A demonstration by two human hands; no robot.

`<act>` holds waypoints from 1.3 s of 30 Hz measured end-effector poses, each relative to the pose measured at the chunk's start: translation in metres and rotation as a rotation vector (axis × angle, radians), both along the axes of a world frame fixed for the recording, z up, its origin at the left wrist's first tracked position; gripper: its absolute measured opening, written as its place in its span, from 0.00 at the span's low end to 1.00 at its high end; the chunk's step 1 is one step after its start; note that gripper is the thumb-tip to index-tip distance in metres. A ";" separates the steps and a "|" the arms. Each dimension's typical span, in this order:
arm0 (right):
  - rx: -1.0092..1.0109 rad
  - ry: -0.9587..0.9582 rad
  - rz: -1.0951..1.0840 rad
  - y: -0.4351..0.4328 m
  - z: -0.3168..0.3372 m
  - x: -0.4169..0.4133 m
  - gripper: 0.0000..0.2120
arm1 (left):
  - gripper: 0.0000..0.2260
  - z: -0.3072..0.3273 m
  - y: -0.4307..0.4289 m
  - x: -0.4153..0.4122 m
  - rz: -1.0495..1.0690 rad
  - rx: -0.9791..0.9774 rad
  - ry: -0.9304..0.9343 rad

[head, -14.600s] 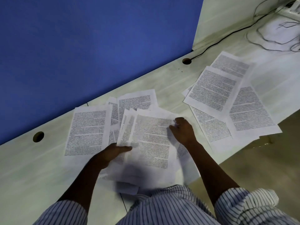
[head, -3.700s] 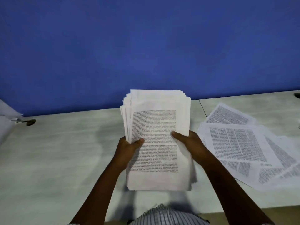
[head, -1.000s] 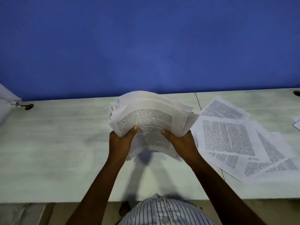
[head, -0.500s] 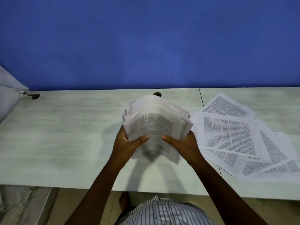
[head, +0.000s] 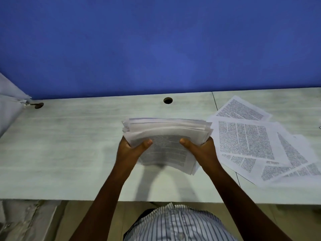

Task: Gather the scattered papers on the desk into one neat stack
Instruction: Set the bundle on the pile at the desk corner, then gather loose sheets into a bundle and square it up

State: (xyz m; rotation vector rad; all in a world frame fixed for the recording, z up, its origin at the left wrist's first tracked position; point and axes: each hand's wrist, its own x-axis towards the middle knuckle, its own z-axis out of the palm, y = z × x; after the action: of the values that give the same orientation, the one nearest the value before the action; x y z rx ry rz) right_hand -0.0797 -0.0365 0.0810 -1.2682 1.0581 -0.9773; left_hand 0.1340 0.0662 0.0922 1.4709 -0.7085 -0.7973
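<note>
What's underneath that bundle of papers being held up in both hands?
Under the bundle only the pale desk and a shadow show. The left hand and right hand grip its sides; their fingers behind it are hidden.

One camera only, worn on my head, looking forward and steeply down over my chest at the pale desk (head: 69, 153) in front of me. My striped shirt (head: 177, 223) fills the bottom edge, and my two forearms reach up from there into the middle of the frame, so the view sits close, at arm's reach. The wide lens takes in the desk's near edge, its full depth, and the blue partition (head: 156, 40) rising behind it across the upper half. The desk runs off both sides; no second view overlaps this one
</note>
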 end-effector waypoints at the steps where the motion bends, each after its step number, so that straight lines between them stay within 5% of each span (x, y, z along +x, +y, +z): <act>1: 0.000 -0.002 0.002 0.003 -0.002 0.003 0.19 | 0.37 -0.002 0.001 -0.001 -0.023 0.011 -0.011; 4: 0.024 -0.009 0.032 0.007 -0.005 0.009 0.17 | 0.31 -0.008 0.002 0.000 -0.101 0.060 -0.088; 8: 0.148 0.038 0.030 0.001 -0.029 0.005 0.27 | 0.16 -0.034 -0.002 0.023 -0.138 0.228 -0.054; 12: 0.249 0.187 0.042 0.014 -0.067 0.002 0.17 | 0.10 -0.071 -0.004 0.020 -0.217 0.388 -0.061; 17: 0.243 0.339 -0.008 0.018 -0.085 0.013 0.16 | 0.14 -0.090 -0.010 0.023 -0.166 0.432 -0.185; 32: 0.274 0.911 -0.128 0.049 -0.115 0.016 0.24 | 0.18 -0.117 0.038 0.036 -0.198 0.795 -0.181; 39: 0.226 0.902 -0.068 0.085 -0.117 0.017 0.30 | 0.18 -0.105 0.038 0.008 -0.255 0.777 -0.118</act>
State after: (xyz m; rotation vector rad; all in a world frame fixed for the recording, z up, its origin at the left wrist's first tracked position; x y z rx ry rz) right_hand -0.0625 0.0486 -0.0356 -1.5136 1.8447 -0.2758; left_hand 0.1420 0.1046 -0.0126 2.1613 -0.7181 -1.2790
